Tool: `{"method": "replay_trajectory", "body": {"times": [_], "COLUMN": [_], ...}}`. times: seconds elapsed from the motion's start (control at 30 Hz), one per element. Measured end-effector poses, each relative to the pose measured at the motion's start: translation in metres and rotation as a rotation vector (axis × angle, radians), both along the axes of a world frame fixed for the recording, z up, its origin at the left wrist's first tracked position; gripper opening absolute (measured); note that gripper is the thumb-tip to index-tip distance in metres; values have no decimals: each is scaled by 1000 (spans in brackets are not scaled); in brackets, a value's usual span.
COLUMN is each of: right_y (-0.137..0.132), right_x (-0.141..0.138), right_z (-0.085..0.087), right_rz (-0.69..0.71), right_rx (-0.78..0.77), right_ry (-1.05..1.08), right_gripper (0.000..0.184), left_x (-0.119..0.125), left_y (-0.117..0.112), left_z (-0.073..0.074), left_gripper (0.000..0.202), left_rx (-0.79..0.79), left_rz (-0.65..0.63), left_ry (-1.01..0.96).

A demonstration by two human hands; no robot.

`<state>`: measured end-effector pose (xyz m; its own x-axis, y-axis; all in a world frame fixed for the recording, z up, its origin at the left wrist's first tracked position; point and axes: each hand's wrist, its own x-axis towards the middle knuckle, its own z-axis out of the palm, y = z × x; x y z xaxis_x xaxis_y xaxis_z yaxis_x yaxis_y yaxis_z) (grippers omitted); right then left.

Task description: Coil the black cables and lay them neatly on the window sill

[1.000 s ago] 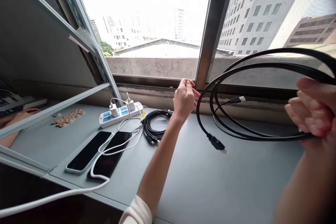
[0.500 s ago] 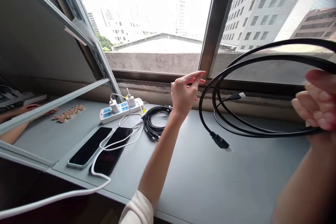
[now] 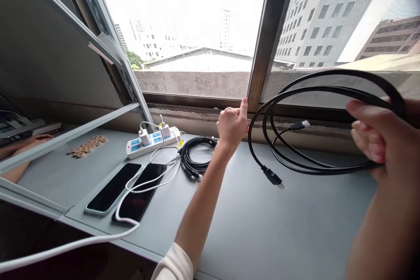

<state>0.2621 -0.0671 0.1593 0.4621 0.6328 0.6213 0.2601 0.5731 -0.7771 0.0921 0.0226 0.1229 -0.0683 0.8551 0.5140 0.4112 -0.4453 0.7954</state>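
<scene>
My right hand (image 3: 377, 135) grips a black cable (image 3: 305, 89), gathered into loose loops, above the right side of the desk. One plug (image 3: 273, 176) dangles at the lower left of the loops, and another black connector with a light tip (image 3: 300, 125) sticks out behind them. My left hand (image 3: 232, 124) is raised left of the loops, apart from them, with its fingers curled in and its thumb pointing up. Nothing shows in it. Behind my left forearm, a second black cable (image 3: 188, 157) lies neatly coiled on the grey desk (image 3: 272, 236).
A white power strip (image 3: 154, 142) with two chargers stands near the window wall. White cords cross two phones (image 3: 114, 188) at the left. Beyond a metal frame (image 3: 68, 138) are small brown pieces (image 3: 87, 146) and another person's hand (image 3: 36, 142).
My right hand has moved left and slightly down with the looped cable, showing more of the hand. My left hand's fingers have curled in, its thumb now up. The other person's hand drew back from the pieces.
</scene>
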Motion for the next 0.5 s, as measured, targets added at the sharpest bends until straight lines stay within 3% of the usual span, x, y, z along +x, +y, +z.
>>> {"method": "replay_trajectory", "body": {"times": [0.1, 0.2, 0.27, 0.37, 0.5], "right_y": [-7, -7, -2, 3, 6], "right_x": [-15, -20, -18, -13, -9], "right_z": [4, 4, 2, 1, 2], "right_rz": [-33, 22, 66, 124, 334], "right_rx": [19, 147, 263, 381, 342], "right_ry": [39, 104, 123, 131, 99], "right_gripper": [28, 30, 33, 37, 37], "left_x": [-1, 1, 4, 11, 18], "left_y": [8, 13, 16, 20, 22], "left_z": [-11, -21, -26, -31, -32], "left_gripper": [69, 79, 86, 81, 57], "left_rx": [-284, -712, -879, -834, -718], "left_rz": [-87, -349, -529, -723, -946], "left_ry": [157, 278, 262, 71, -160]}}
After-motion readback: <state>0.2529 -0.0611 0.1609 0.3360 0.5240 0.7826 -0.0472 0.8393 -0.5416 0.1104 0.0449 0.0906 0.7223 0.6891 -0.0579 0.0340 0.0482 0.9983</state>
